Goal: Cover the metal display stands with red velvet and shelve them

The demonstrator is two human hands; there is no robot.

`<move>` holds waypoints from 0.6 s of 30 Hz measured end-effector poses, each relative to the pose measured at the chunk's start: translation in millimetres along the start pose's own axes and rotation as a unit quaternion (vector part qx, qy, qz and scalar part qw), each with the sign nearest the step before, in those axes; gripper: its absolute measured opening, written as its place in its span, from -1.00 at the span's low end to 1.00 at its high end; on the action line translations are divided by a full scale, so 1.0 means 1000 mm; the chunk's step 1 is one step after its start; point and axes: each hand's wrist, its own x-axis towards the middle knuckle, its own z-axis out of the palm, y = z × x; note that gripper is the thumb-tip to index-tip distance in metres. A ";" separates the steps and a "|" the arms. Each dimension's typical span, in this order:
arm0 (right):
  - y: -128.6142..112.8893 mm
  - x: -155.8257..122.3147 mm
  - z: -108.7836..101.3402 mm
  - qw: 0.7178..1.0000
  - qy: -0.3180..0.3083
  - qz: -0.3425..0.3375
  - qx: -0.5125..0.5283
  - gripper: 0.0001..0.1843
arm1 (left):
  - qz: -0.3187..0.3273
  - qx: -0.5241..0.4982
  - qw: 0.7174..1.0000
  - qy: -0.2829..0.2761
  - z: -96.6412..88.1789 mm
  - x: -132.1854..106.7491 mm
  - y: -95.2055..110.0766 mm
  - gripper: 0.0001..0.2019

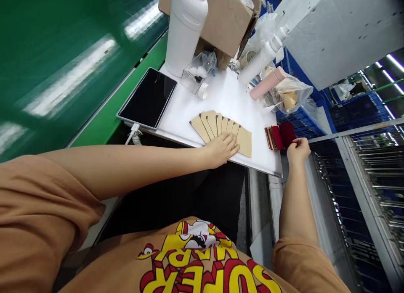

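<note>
Several tan paper sleeves (217, 124) lie fanned out in an overlapping row on the white board (227, 97). My left hand (221, 149) rests flat on the near ends of that row, fingers stretched out. At the board's right edge stands a stack of dark red cards (280, 136). My right hand (298, 150) is closed in a pinch on the near corner of that red stack.
A black tablet (148, 98) with a white cable lies at the board's left. Behind are a tall white bottle (184, 30), a cardboard box (227, 19), a small clear box (198, 72), a pink tube (268, 83), a plastic bag (290, 95). Metal racks (362, 179) stand right.
</note>
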 end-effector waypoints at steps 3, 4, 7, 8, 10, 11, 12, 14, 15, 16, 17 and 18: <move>0.002 0.001 -0.004 1.000 0.031 0.005 0.002 -0.69 | 0.010 0.039 0.999 -0.014 -0.001 0.000 0.000 -0.34; 0.003 0.002 -0.006 0.999 0.042 0.006 0.003 -0.68 | 0.013 0.054 0.998 -0.017 -0.002 0.000 -0.001 -0.33; 0.004 0.004 -0.010 0.998 0.062 0.000 0.009 -0.65 | 0.023 0.087 0.996 -0.019 -0.003 0.000 -0.002 -0.31; 0.003 0.004 -0.010 0.998 0.062 -0.007 0.013 -0.66 | 0.025 0.094 0.995 -0.018 -0.003 0.000 -0.002 -0.31; 0.001 0.002 -0.007 0.998 0.052 -0.029 0.027 -0.69 | 0.028 0.101 0.994 -0.014 -0.004 0.000 -0.003 -0.32; -0.001 0.000 -0.005 0.998 0.046 -0.041 0.035 -0.71 | 0.027 0.098 0.995 -0.012 -0.004 0.000 -0.003 -0.32; -0.002 -0.003 -0.003 0.997 0.042 -0.050 0.044 -0.72 | 0.025 0.093 0.995 -0.010 -0.005 0.001 -0.003 -0.33; -0.006 -0.008 0.001 0.995 0.043 -0.058 0.065 -0.73 | 0.023 0.086 0.996 -0.011 -0.005 0.001 -0.003 -0.33; -0.007 -0.010 0.002 0.994 0.050 -0.055 0.077 -0.73 | 0.024 0.084 0.996 -0.010 -0.005 0.001 -0.003 -0.32; -0.008 -0.011 0.002 0.993 0.061 -0.048 0.090 -0.74 | 0.025 0.083 0.996 -0.009 -0.004 0.000 -0.003 -0.32; -0.009 -0.012 0.000 0.991 0.074 -0.039 0.106 -0.75 | 0.026 0.080 0.996 -0.007 -0.004 0.000 -0.003 -0.32; -0.011 -0.012 -0.002 0.988 0.089 -0.029 0.124 -0.77 | 0.025 0.073 0.997 -0.004 -0.003 0.000 -0.003 -0.32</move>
